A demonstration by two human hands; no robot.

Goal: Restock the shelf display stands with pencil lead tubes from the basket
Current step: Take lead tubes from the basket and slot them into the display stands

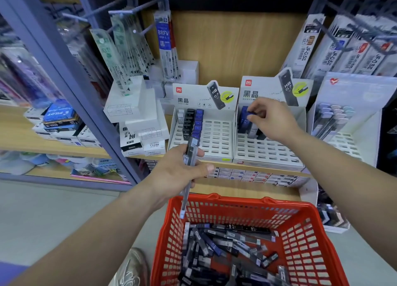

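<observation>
Nearest us, one red basket of moulded plastic lattice sat on the grey floor. Its bottom was heaped with loose lead tubes, slim flat cases in black, blue and smoky grey, too tangled for us to count. One pale shoe showed beside its left wall.

Above the basket's far rim, our left hand was clamped round a bundle of tubes. They were clear-grey and formed one long line running from above the fist down toward the basket; how many, we could not tell.

Farther in, two white card display stands stood side by side, each a sloping grid of rectangular slots under a printed header. The left stand carried one column of black tubes and one of blue tubes along its left edge.

Over the back-left corner of the right stand, our right hand pinched a single blue tube between thumb and fingertips, just above a few tubes standing there. A third stand, holding pastel-capped items, stood to the right.

Behind, white boxes were stacked, and glossy refill packs hung from metal hooks against a wood-grain panel.
</observation>
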